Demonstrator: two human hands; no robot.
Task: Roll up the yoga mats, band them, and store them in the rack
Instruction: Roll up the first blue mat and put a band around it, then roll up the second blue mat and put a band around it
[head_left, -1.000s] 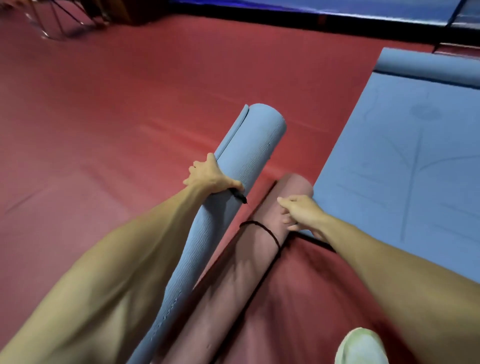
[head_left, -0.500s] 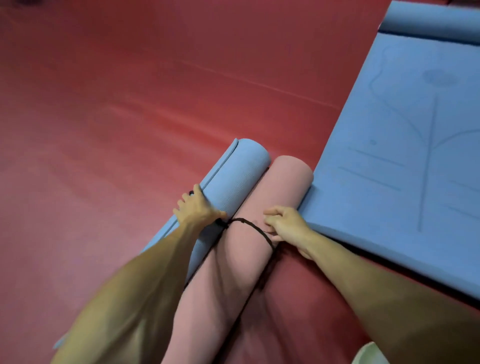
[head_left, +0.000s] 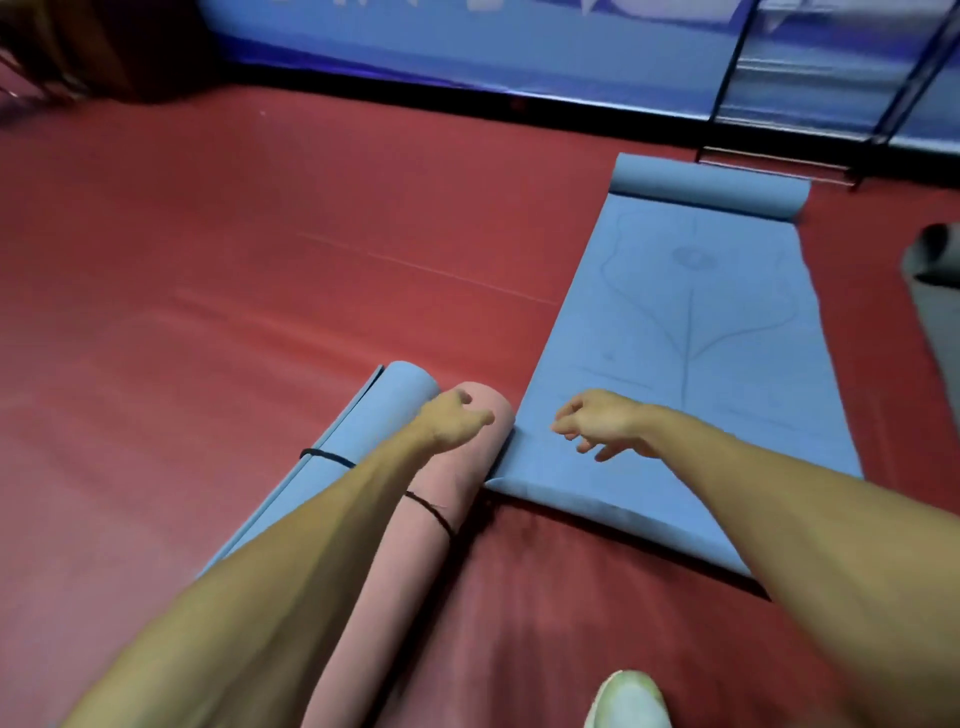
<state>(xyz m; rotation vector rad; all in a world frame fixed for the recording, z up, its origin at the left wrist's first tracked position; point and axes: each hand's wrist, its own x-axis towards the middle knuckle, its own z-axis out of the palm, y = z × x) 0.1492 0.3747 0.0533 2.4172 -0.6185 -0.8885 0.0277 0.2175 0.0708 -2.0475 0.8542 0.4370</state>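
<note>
1. Hovering over the far end of the rolled pink mat (head_left: 467, 470), my left hand (head_left: 452, 423) hangs with loosely curled fingers and holds nothing.
2. My right hand (head_left: 602, 423) is above the near corner of the unrolled blue mat (head_left: 691, 364), fingers slack and spread, also empty.
3. The pink mat lies on the red floor (head_left: 208, 312), touching the rolled blue mat (head_left: 384, 415) on its left.
4. Each roll is circled: the blue roll's black band (head_left: 327, 457) and the pink roll's black band (head_left: 431, 512).
5. Beyond the unrolled mat's curled far end, a dark rack (head_left: 810, 78) stands by the wall.
</note>
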